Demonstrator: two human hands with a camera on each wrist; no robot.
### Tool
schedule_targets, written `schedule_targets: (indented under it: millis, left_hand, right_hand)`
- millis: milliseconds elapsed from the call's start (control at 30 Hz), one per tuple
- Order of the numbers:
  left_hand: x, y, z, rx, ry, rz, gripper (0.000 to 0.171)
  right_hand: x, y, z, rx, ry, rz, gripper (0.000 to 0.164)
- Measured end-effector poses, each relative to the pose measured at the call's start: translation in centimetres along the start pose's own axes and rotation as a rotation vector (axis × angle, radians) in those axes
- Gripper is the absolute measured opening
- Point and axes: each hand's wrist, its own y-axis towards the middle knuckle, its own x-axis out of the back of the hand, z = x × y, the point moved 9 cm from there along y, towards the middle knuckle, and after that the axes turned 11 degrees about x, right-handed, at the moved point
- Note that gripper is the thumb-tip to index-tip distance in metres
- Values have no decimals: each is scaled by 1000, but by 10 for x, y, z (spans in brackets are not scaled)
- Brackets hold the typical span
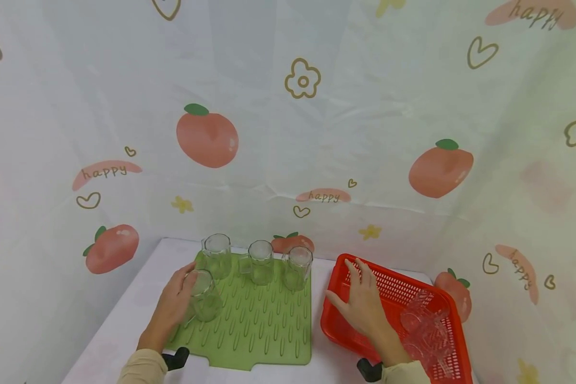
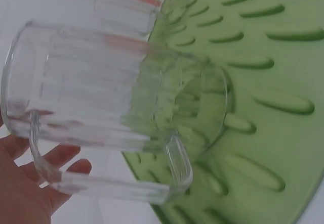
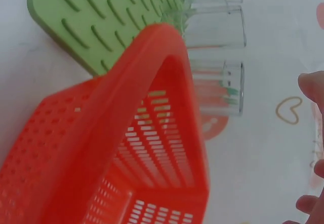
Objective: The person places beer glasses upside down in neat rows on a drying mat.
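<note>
A clear glass mug (image 1: 205,300) stands on the left part of the green drying mat (image 1: 264,325). My left hand (image 1: 174,293) is beside its rim, and in the left wrist view the loosely spread fingers (image 2: 63,155) show near the mug's handle (image 2: 116,189). Three more glass mugs, a left one (image 1: 218,257), a middle one (image 1: 261,263) and a right one (image 1: 297,269), stand along the mat's back edge. My right hand (image 1: 362,304) hovers over the left part of the red basket (image 1: 327,314), fingers spread and holding nothing.
Several clear glass mugs (image 1: 427,330) lie in the right part of the basket. The basket stands right of the mat on the white table (image 1: 110,330). A printed white curtain (image 1: 269,133) hangs behind the table.
</note>
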Motion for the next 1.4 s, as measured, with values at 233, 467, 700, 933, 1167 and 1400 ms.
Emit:
schedule_targets:
  millis: [233,467,700,933,1167,1400]
  left_hand:
    - [14,4,13,4,23,-7,60]
    - [21,10,31,30,82,-17,62]
    - [16,13,47,33,153,-8,57]
    - [0,18,62,8,228,74,48]
    - [-8,16,64,-115,288,91,49]
    - [-17,7,72,-68,330,187,80]
  right_hand:
    - [4,-6,-21,-42,7,15,94]
    - [11,-10,-42,-70,-1,26,93]
    - [12,-14,-58,-119,9,74,93]
    - [17,-20,-71,-142,6,83,94]
    - [17,-25,-82,-181,15,127,96]
    - [21,-27,-86,-191,1,120,94]
